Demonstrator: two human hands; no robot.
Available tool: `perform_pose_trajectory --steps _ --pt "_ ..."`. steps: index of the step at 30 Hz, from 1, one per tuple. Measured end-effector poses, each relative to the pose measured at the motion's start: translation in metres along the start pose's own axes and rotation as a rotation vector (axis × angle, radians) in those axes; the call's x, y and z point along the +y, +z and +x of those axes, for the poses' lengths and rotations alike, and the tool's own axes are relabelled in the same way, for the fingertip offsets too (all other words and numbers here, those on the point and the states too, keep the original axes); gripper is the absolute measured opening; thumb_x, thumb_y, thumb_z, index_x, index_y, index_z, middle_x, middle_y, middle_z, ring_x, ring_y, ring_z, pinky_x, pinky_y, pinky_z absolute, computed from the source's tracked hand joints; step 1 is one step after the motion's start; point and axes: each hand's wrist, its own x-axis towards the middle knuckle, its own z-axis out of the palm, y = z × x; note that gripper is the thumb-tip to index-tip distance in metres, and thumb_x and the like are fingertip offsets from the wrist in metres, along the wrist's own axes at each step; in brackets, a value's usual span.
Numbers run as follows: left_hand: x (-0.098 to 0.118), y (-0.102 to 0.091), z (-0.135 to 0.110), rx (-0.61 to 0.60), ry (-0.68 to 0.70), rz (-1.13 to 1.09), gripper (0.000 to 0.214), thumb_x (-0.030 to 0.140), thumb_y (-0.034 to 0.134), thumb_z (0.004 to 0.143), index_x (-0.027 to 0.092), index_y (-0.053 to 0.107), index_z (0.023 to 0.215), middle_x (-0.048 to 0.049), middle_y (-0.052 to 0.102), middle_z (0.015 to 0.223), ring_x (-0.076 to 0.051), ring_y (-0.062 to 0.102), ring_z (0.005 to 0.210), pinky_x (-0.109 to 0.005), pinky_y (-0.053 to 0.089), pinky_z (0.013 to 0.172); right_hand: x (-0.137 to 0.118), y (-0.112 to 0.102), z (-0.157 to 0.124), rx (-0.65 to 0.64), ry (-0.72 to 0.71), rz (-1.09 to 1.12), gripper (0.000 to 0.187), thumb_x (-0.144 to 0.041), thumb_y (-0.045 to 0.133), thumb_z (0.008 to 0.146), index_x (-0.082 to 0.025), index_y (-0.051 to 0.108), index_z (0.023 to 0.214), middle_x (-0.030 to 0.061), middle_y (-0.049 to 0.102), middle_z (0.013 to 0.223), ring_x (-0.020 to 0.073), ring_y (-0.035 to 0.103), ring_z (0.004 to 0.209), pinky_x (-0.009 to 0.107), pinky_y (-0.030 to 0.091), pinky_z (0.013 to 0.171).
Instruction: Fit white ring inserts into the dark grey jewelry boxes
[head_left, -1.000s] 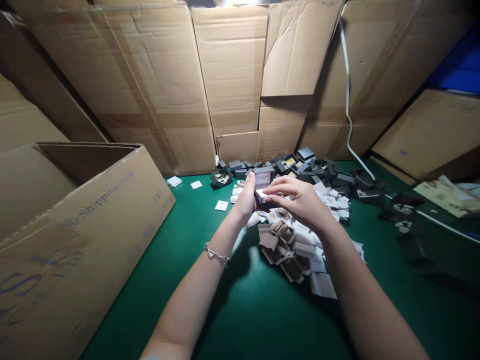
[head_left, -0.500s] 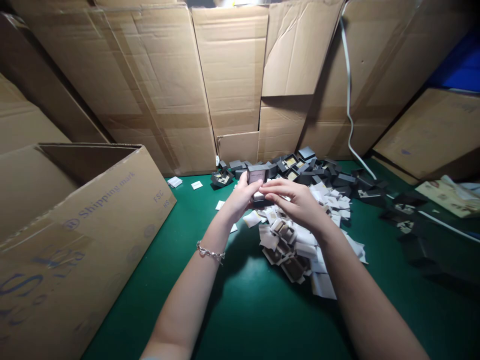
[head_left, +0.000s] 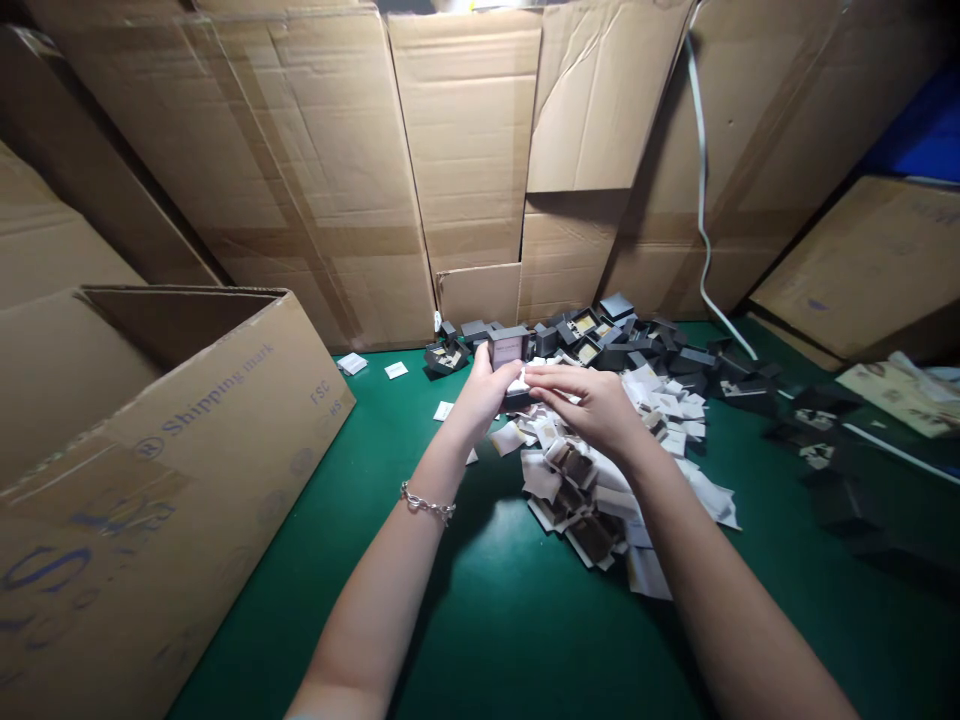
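The small dark box point(head_left: 509, 346) is up in front of me, off the table, its lid raised on the far side and its inside turned my way. My left hand point(head_left: 487, 388) is closed around its left end, thumb reaching over the front edge, so that hand is the nearer one. The box's longer side seems to run across me, from my left palm toward my right hand point(head_left: 587, 395), which comes in from the right with fingers bunched and slightly bent, their tips at a white piece point(head_left: 518, 385) in the base. Whether those fingertips pinch it or only press it, I cannot tell. Just below and to the right lies a heap of white paper pieces point(head_left: 615, 500); beyond it are more dark boxes point(head_left: 619, 356), all on the green table point(head_left: 487, 620). A large carton point(head_left: 247, 430) stands well to my left.
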Motion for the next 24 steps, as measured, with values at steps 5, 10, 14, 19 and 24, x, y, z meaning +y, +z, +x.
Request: perform_pose_trajectory --steps 5,10,14,19,24 --pt "0.005 -0.004 -0.001 -0.001 -0.125 -0.071 0.078 0.021 0.062 0.076 0.027 0.019 0.141 -0.0068 0.058 0.110 -0.010 0.059 0.074 -0.020 0.052 0.057 0.004 0.005 -0.003 -0.073 0.014 -0.089 0.029 -0.021 0.057 0.086 -0.014 0.066 0.113 0.0054 0.062 0.118 0.0183 0.060 0.110 0.031 0.049 0.096" --pt "0.005 -0.003 0.000 -0.040 -0.121 -0.165 0.082 0.017 0.065 0.075 0.026 0.020 0.143 -0.0074 0.059 0.116 -0.009 0.060 0.082 -0.018 0.053 0.065 0.010 0.011 -0.004 -0.107 -0.051 -0.334 0.040 -0.011 0.056 0.083 -0.012 0.058 0.122 0.0091 0.058 0.125 0.0248 0.057 0.112 0.039 0.048 0.093" --pt "0.000 0.003 0.002 0.038 -0.109 -0.237 0.070 0.012 0.061 0.073 0.027 0.034 0.136 -0.0043 0.061 0.106 -0.007 0.058 0.073 -0.017 0.050 0.061 0.014 0.018 -0.006 0.013 -0.121 -0.485 0.028 -0.009 0.049 0.088 -0.012 0.063 0.112 0.0086 0.062 0.117 0.0242 0.060 0.103 0.038 0.049 0.086" --pt "-0.009 0.008 0.003 -0.006 -0.014 -0.203 0.061 0.007 0.060 0.065 0.025 0.046 0.121 -0.0013 0.061 0.096 -0.008 0.057 0.071 -0.016 0.048 0.058 0.019 0.018 -0.008 0.022 -0.113 -0.498 0.018 -0.014 0.048 0.090 -0.012 0.066 0.092 0.0100 0.065 0.105 0.0249 0.062 0.093 0.037 0.051 0.080" --pt "-0.010 0.007 0.004 0.047 -0.015 -0.243 0.052 0.005 0.058 0.064 0.022 0.047 0.111 -0.0006 0.060 0.094 -0.008 0.058 0.070 -0.016 0.048 0.057 0.020 0.020 -0.008 -0.011 -0.158 -0.450 0.030 -0.009 0.043 0.090 -0.011 0.064 0.111 0.0108 0.060 0.120 0.0245 0.059 0.103 0.037 0.050 0.086"
